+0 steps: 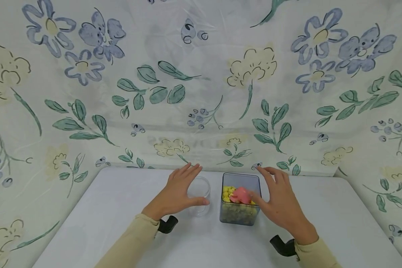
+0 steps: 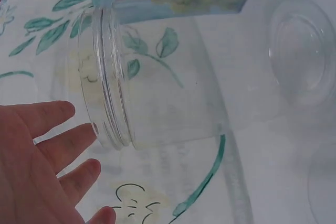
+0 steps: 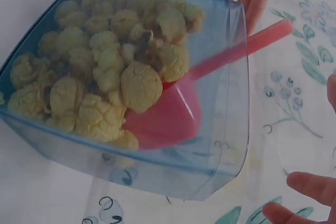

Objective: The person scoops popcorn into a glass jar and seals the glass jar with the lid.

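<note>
A clear, round jar (image 1: 200,211) with a threaded rim (image 2: 113,80) stands upright on the white table. My left hand (image 1: 178,191) is beside it, fingers spread and fingertips close to the rim. To the jar's right is a blue-tinted, see-through square container (image 1: 225,216) holding yellow popcorn (image 3: 100,69). A pink scoop (image 1: 242,194) lies in the popcorn, its handle (image 3: 270,36) poking out past the rim. My right hand (image 1: 281,203) is at the container's right side, with thumb and fingers apart and nothing between them. Its thumb overlaps the container's edge in the head view.
The white tabletop (image 1: 187,245) stretches to both sides of the jar and container. Behind and beside it hangs a white cloth (image 1: 207,145) with a flower print. A faint curved transparent edge (image 2: 311,192) shows low at the right in the left wrist view.
</note>
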`<state>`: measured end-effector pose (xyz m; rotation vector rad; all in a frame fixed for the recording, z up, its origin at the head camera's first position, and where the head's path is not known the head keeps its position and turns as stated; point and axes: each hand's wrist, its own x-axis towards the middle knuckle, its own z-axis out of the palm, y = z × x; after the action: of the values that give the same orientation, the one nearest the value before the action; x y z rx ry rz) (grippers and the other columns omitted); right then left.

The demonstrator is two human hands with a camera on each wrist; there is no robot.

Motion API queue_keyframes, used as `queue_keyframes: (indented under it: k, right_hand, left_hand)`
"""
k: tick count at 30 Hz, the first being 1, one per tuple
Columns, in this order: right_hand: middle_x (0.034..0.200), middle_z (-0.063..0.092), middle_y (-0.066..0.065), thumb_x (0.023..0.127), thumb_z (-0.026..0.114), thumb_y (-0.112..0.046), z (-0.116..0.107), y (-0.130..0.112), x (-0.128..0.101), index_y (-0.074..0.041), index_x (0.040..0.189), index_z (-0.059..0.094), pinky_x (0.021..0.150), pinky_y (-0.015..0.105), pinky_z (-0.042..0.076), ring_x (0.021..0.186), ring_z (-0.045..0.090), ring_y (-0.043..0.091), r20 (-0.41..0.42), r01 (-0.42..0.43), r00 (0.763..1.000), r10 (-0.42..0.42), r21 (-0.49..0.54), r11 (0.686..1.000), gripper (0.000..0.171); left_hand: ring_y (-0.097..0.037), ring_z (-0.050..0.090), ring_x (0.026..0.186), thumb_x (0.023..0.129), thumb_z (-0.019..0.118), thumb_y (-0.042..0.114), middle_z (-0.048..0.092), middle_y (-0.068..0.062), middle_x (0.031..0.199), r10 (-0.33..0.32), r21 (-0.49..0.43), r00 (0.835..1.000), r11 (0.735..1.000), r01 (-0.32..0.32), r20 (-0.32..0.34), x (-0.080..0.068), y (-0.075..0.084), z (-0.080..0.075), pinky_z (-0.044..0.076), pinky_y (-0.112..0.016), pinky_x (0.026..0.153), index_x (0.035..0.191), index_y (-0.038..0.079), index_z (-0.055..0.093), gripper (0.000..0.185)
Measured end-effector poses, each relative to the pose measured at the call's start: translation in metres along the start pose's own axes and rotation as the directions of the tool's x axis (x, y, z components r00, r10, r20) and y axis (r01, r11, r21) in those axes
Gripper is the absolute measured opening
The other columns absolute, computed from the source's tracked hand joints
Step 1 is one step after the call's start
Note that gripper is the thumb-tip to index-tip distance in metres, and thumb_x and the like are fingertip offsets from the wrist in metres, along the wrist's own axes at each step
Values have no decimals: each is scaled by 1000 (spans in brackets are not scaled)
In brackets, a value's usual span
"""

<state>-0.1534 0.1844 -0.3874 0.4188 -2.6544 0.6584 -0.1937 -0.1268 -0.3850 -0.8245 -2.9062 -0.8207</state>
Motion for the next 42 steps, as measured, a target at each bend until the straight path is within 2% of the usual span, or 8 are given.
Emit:
queue_keyframes:
  k: [5, 9, 14, 17, 24, 31, 35, 42]
  right_hand:
    - [138, 46, 21, 89, 75, -40, 4, -4, 1, -5, 145, 50, 103, 62, 43, 132, 35, 37, 11, 55, 998, -55, 6, 998, 70]
    - [134, 51, 17, 88, 76, -44, 7, -8, 2, -7, 137, 58, 102, 59, 44, 129, 38, 34, 32, 99, 995, -99, 8, 995, 65]
    - [128, 55, 11, 85, 79, -47, 10, -13, 5, -13, 125, 68, 99, 56, 48, 125, 42, 30, 62, 119, 991, -120, 23, 993, 54]
    - [125, 56, 8, 83, 81, -46, 12, -17, 5, -15, 122, 70, 98, 53, 50, 123, 43, 28, 88, 118, 989, -120, 27, 993, 51]
    - [120, 57, 5, 82, 83, -43, 17, -24, 7, -15, 118, 72, 90, 45, 54, 118, 45, 25, 139, 124, 982, -130, 52, 991, 47]
    - [112, 58, 1, 83, 81, -44, 20, -23, 8, -15, 108, 74, 89, 43, 51, 108, 48, 21, 134, 194, 971, -200, 56, 979, 39]
    - [109, 58, 0, 84, 81, -43, 22, -23, 9, -17, 102, 74, 90, 42, 51, 108, 48, 20, 143, 198, 968, -204, 54, 979, 33]
    - [105, 61, 2, 86, 81, -29, 21, -23, 10, -15, 98, 72, 85, 40, 54, 105, 51, 23, 120, 185, 975, -188, 32, 982, 20]
  left_hand:
    - [-28, 13, 154, 77, 78, 62, 30, -8, 163, 17, -7, 999, 1000, -17, 28, 7, 7, 3, 6, -63, 119, 158, 10, 32, 106]
    - [-25, 13, 154, 74, 79, 65, 31, -6, 162, 19, 7, 999, 1000, -20, 49, 13, 11, 6, 6, -58, 121, 158, 9, 32, 111]
    - [-23, 14, 154, 69, 82, 67, 33, -6, 162, 35, 49, 997, 998, -38, 63, 20, 17, 6, 7, -56, 121, 157, 7, 34, 116]
    - [-24, 16, 153, 68, 84, 65, 35, -7, 160, 53, 74, 996, 996, -58, 71, 24, 21, 7, 8, -58, 121, 156, 6, 36, 116]
    - [-26, 17, 153, 66, 87, 62, 39, -9, 158, 74, 112, 990, 990, -88, 121, 31, 28, 9, 9, -59, 121, 154, 4, 37, 117]
    - [-26, 19, 152, 64, 90, 58, 40, -10, 157, 80, 136, 983, 985, -103, 166, 39, 35, 13, 11, -57, 121, 154, 2, 38, 118]
    - [-27, 20, 152, 63, 90, 59, 39, -10, 158, 86, 152, 979, 982, -115, 183, 43, 37, 18, 12, -57, 121, 154, 3, 36, 120]
    - [-28, 25, 150, 63, 89, 61, 42, -10, 157, 83, 185, 979, 976, -118, 187, 47, 43, 24, 16, -55, 121, 154, 3, 37, 120]
